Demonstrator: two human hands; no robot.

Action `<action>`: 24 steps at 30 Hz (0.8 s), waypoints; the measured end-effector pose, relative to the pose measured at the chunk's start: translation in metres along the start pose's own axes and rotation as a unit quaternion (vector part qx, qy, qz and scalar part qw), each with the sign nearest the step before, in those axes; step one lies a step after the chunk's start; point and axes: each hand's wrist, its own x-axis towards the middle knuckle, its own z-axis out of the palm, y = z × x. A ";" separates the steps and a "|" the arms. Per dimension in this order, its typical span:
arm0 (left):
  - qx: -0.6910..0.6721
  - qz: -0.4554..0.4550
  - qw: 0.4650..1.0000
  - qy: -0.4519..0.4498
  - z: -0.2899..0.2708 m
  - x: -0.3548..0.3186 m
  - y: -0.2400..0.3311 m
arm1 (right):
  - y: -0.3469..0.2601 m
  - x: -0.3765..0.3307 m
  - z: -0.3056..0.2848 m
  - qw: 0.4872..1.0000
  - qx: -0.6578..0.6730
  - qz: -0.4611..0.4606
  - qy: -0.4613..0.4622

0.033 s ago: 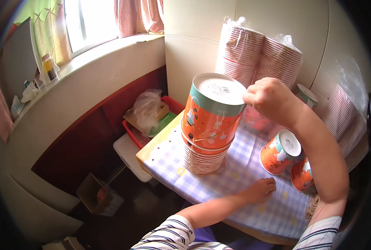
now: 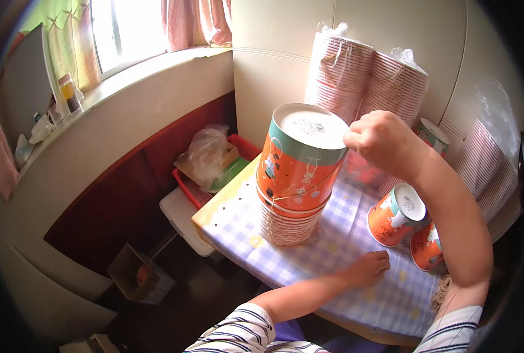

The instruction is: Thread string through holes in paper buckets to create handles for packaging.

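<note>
A tall stack of upside-down paper buckets (image 2: 300, 170), orange with a teal band and a white base, stands on the table before me. Thin twine (image 2: 288, 210) wraps round its lower part and slants up its right side. Beside the stack's top edge is my right hand (image 2: 376, 138), closed, pinching what looks like that twine's end. My left hand (image 2: 368, 269) rests low over the tablecloth, right of the stack's foot, with curled fingers; whatever they hold, if anything, is hidden. Two smaller orange cups, one upright upside-down (image 2: 396, 215) and one partly hidden (image 2: 426, 247), sit near my right forearm.
Tall bagged stacks of cups (image 2: 365, 76) stand against the wall, with another bagged stack (image 2: 485, 156) at right. A twine bundle (image 2: 441, 293) lies by my right elbow. A red crate (image 2: 185, 187) and a cardboard box (image 2: 138, 276) are left of the checked tablecloth (image 2: 238, 226).
</note>
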 end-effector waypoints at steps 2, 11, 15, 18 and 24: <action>-0.001 0.003 1.000 0.011 0.001 -0.001 0.000 | -0.004 0.000 0.001 1.000 0.014 -0.009 0.000; 0.002 -0.017 1.000 0.004 0.002 -0.002 -0.002 | -0.010 0.004 -0.004 1.000 0.015 0.002 -0.008; 0.000 -0.016 1.000 -0.002 0.003 -0.002 -0.003 | -0.010 0.008 -0.009 1.000 0.014 0.003 -0.010; 0.004 -0.018 1.000 -0.005 0.004 -0.002 -0.002 | -0.013 0.008 -0.007 1.000 0.013 0.006 -0.010; -0.001 -0.028 1.000 -0.010 0.004 -0.004 -0.003 | -0.015 0.004 -0.003 1.000 0.011 0.005 -0.009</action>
